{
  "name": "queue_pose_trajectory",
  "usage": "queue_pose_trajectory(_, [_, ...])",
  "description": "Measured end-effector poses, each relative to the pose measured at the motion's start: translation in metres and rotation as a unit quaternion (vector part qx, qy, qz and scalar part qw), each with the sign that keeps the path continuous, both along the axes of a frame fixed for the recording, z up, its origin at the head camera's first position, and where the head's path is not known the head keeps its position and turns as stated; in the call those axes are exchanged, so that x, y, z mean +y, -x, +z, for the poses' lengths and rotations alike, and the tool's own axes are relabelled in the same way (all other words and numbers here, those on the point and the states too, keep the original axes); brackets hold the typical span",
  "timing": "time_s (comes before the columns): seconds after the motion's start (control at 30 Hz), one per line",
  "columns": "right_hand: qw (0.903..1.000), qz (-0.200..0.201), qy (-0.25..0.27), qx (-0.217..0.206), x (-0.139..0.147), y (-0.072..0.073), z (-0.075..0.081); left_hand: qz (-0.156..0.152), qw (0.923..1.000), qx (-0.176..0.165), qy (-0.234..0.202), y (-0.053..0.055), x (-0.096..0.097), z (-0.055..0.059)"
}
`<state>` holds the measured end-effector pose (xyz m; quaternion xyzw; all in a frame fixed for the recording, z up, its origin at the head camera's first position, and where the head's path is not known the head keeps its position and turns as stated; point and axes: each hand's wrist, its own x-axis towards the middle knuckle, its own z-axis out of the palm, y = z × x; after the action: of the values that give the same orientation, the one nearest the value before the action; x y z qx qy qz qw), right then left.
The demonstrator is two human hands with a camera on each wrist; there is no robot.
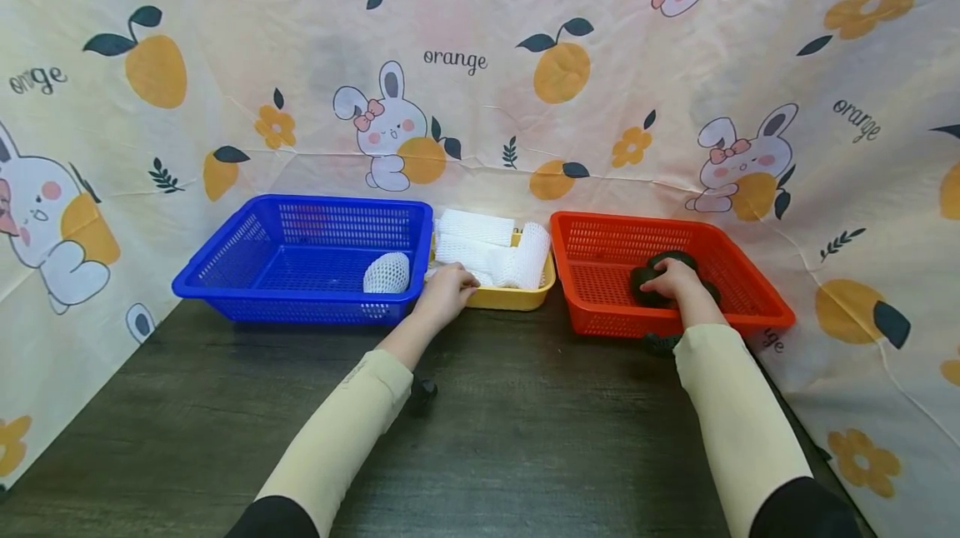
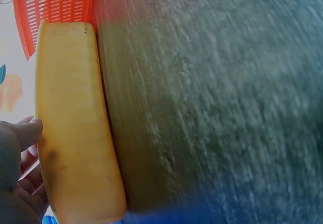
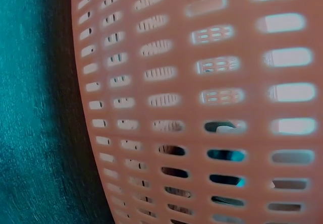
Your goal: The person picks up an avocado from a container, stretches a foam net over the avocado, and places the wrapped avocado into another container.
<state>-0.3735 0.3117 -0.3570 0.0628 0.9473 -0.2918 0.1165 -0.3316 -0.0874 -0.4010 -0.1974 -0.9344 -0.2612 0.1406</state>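
Looks like a makeshift work booth to me, but I can't tell whether the room around it is a home, a shop or whatever. There's a dark wood-grain table (image 1: pixel 540 421) with creased cream cloth (image 1: pixel 487 109) behind it and down both sides, printed with cartoon rabbits, oranges and flowers. Lined up along the cloth you've got a blue slotted plastic basket (image 1: pixel 300 305), a small yellow plastic tub (image 1: pixel 510 299) with white foam-net sleeves (image 1: pixel 476 255) in it and a red slotted plastic basket (image 1: pixel 615 321)
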Motion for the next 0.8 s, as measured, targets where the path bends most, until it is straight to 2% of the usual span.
queue_pose_trajectory(0.3, [0.9996,-0.002,-0.012,0.027,0.0027,-0.0027,0.0016,-0.001,0.9999,0.013,-0.004,0.0013,0.0013,-0.0023])
queue_pose_trajectory(0.6, [0.9993,0.006,-0.018,0.031,0.002,-0.0076,0.0067,0.002,0.9999,-0.004,-0.01,0.0003,0.0016,0.0])
queue_pose_trajectory(0.8, [0.9995,0.006,-0.005,0.03,0.0035,-0.0063,0.0087,0.002,0.9998,-0.018,-0.012,-0.0013,0.0002,0.0016])
